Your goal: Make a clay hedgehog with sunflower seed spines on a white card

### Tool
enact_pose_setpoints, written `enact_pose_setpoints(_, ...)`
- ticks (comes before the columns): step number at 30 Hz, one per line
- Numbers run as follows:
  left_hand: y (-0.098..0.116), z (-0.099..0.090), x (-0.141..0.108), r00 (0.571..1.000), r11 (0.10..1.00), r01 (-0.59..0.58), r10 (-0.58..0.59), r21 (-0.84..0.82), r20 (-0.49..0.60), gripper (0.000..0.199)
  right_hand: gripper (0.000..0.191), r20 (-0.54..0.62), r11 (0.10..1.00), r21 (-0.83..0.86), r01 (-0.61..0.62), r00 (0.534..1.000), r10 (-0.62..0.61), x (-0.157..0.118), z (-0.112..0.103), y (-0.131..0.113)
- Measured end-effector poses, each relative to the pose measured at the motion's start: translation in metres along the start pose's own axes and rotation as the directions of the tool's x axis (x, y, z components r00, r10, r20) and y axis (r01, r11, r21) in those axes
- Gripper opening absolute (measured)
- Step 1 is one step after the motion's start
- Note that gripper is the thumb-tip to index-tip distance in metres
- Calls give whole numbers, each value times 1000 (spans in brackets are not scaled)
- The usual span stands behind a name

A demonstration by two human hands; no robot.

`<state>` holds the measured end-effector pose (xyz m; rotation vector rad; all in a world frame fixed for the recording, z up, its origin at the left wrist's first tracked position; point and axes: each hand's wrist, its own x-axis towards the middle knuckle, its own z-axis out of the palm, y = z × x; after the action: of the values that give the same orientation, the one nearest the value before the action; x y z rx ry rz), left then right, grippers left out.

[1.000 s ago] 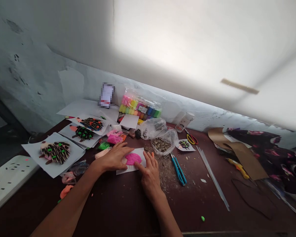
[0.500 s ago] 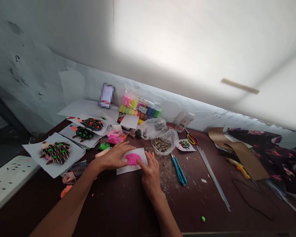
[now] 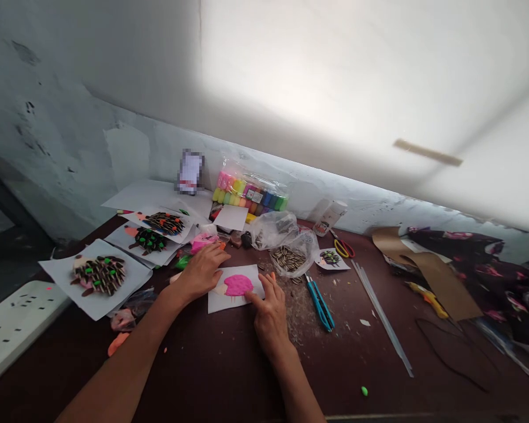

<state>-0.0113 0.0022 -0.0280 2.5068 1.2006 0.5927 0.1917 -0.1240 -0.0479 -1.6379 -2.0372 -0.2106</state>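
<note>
Touching white card (image 3: 231, 305) w/ R hand (image 3: 270, 317), pink clay (image 3: 238, 285) on it

Your white card (image 3: 235, 301), hot-pink clay disc (image 3: 238, 285) on it. Left, black-and-cream striped seeds (image 3: 99, 275) dotted green. Far, rainbow-coloured clay packs (image 3: 250, 197). Right, turquoise-blue snips (image 3: 320, 309), yellow-and-red scissors (image 3: 344, 249), tan kraft paper (image 3: 441, 285), dark fabric with pink flowers (image 3: 462, 258). Beneath all, dark maroon counter (image 3: 203, 376).

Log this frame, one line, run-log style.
left hand: beside white card | right hand: resting on card | pink clay disc: on card, between hands
</note>
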Motion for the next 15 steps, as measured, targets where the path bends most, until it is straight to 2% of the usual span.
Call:
enact_pose_setpoints(3, 7, -4, -1, 998, 997, -39, 42, -66, 38, 45, 37, -34, 1000, -2, 20, 999, -20, 0, 1, 0)
enact_pose_setpoints(9, 24, -3, -4, 968, 994, -60, 80, -88, 240, 70, 35, -60, 1000, -22, -7, 998, 5, -2, 0, 1)
enact_pose_setpoints(15, 25, -1, -5, 958, 994, -58, 80, -89, 275, 72, 28, -46, 999, -31, 8, 999, -9, -2, 1, -1)
